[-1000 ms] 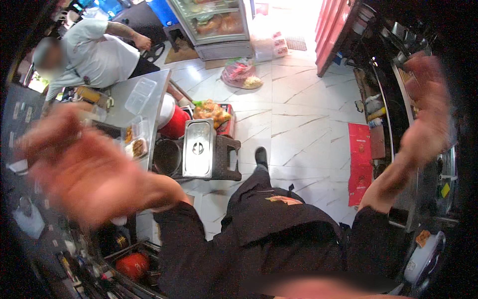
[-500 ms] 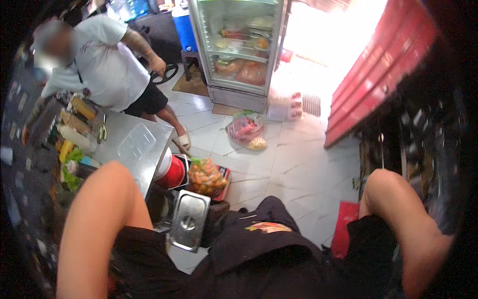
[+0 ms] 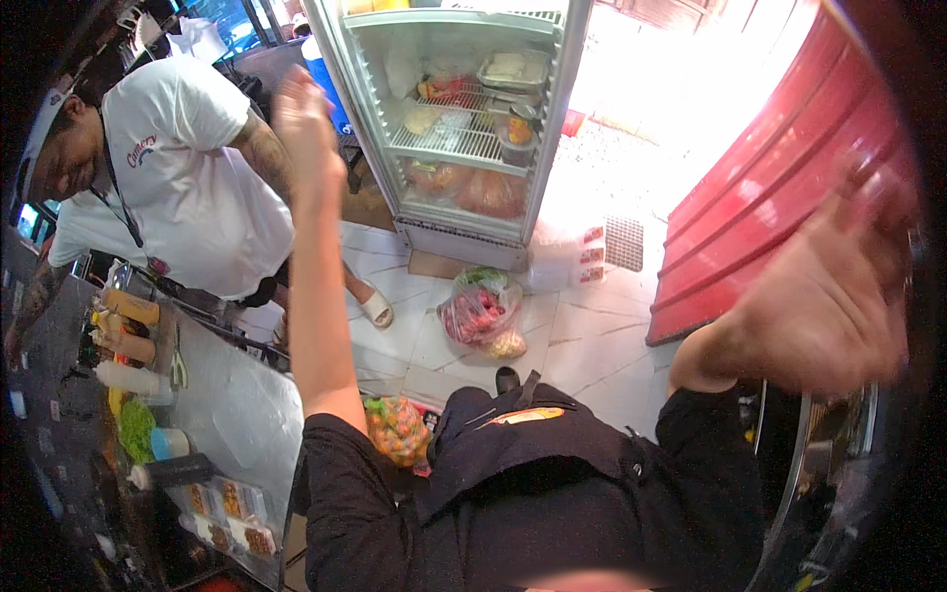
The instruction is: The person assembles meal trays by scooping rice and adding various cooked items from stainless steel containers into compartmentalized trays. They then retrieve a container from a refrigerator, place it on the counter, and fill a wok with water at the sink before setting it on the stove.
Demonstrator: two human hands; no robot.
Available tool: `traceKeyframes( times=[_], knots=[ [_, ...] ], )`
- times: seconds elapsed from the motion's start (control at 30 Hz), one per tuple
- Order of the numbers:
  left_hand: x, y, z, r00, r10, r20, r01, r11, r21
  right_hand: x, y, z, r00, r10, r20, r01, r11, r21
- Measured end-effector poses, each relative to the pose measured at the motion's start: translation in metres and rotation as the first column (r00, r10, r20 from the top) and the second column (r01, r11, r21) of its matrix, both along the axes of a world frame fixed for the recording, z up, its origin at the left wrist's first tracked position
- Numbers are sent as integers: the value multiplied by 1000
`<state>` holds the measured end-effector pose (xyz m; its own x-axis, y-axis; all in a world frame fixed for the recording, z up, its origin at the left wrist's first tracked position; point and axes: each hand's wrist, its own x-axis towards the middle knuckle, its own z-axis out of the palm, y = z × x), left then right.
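My left hand [image 3: 308,128] is raised with its arm stretched forward, fingers extended and nothing in them. It shows in front of the co-worker's tattooed arm and beside the glass-fronted fridge [image 3: 404,187]. At the right, my right hand [image 3: 819,306] is held up in front of the red corrugated metal panel [image 3: 735,237]. Its palm shows, but motion smears its fingers and I see no object in it. Neither hand visibly touches anything. Food bags and containers fill the fridge shelves.
A co-worker in a white shirt [image 3: 187,168] stands at the left beside a steel table [image 3: 237,395] with sauce bottles, lettuce and small packed trays. A plastic bag of produce [image 3: 483,311] lies on the tiled floor [image 3: 582,335]. Another bag [image 3: 397,431] sits beside the table.
Both my arms have swung up and forward, bringing my hands into view. The view has shifted, showing more of the table. The steel lidded pan near my left side is now hidden.
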<state>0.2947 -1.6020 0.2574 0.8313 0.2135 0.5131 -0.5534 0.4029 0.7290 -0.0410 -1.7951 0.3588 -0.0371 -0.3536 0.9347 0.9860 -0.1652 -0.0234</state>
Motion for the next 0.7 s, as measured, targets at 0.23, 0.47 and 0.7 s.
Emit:
traceKeyframes(
  times=[0.23, 0.47, 0.7],
  knots=[
    [93, -81, -207, 966, 258, -33, -93, 460, 883, 151, -94, -73, 518, -657, -547, 575, 741, -345],
    [-1, -96, -348, 867, 16, -498, 364, 662, 655, 257, -142, -113, 420, -574, -703, 373, 815, -443],
    [-158, -9, -430, 558, 369, -743, 537, 522, 663, 304, -101, -154, 591, -200, -782, -4, 968, -251]
  ],
)
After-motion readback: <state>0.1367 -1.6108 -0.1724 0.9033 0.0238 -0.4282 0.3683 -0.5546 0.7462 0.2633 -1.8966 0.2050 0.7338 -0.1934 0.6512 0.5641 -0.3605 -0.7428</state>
